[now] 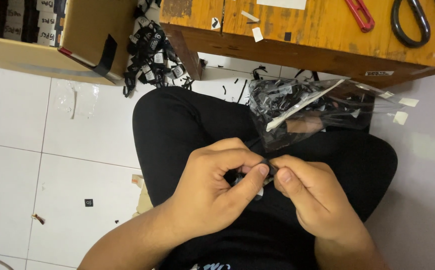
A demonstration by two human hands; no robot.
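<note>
Wooden table point(327, 45): red cutter point(360, 14), black scissors point(411, 25), paper scraps point(257, 34).

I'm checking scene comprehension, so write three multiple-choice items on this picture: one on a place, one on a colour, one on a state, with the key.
1. Where does the clear plastic bag of black pieces lie?
A. on the person's lap
B. on the wooden table
C. inside the cardboard box

2. What colour is the handled tool on the wooden table, left of the black scissors?
A. blue
B. red
C. green

3. How do the hands stand?
A. both flat on the floor
B. one raised to the table
C. both pinching one small black piece

Key: 1 A, the bag rests on the black trousers; 2 B, its handles are red; 3 C, the left hand and right hand meet on the small black piece.
</note>
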